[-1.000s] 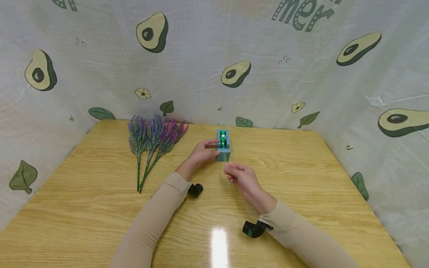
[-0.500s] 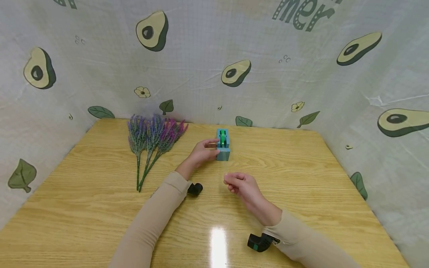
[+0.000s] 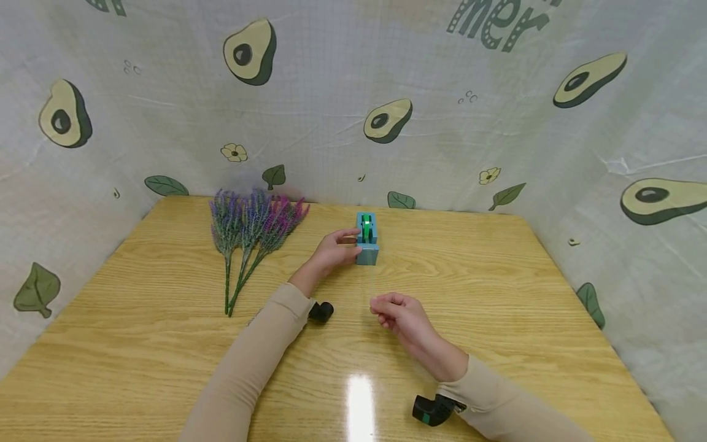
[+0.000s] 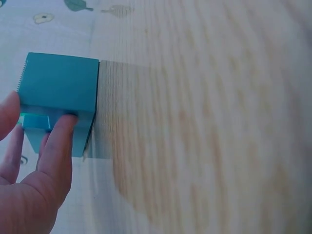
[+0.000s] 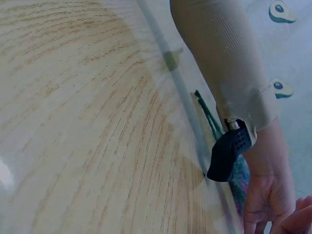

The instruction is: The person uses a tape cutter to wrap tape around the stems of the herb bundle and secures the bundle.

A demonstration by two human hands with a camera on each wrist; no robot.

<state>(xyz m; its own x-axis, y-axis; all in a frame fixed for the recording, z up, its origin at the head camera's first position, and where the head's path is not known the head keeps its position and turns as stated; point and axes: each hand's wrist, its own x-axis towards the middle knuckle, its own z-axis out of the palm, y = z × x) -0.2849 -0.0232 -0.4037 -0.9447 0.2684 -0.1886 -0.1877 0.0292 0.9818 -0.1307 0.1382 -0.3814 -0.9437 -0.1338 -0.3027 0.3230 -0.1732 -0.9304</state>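
A blue tape dispenser (image 3: pixel 367 255) with a green roll (image 3: pixel 367 227) stands on the table towards the back. My left hand (image 3: pixel 333 252) grips its left side, thumb and fingers bent against it. The left wrist view gives a close look at the teal end of the dispenser (image 4: pixel 61 80) with fingertips on it. My right hand (image 3: pixel 407 319) is nearer me, thumb and forefinger pinching the end of a clear strip of tape (image 3: pixel 371 282) that runs back to the dispenser. In the right wrist view only some right fingertips (image 5: pixel 298 220) show, at the bottom right corner.
Several artificial lavender stems (image 3: pixel 251 227), purple and magenta, lie on the left of the wooden table (image 3: pixel 486 288). A cloth printed with avocados (image 3: pixel 309 110) hangs behind and at both sides. Black cameras (image 3: pixel 436 410) are strapped to both wrists.
My right hand has drawn back towards me, and the strip of tape between it and the dispenser is longer. The left hand and dispenser stay in place.
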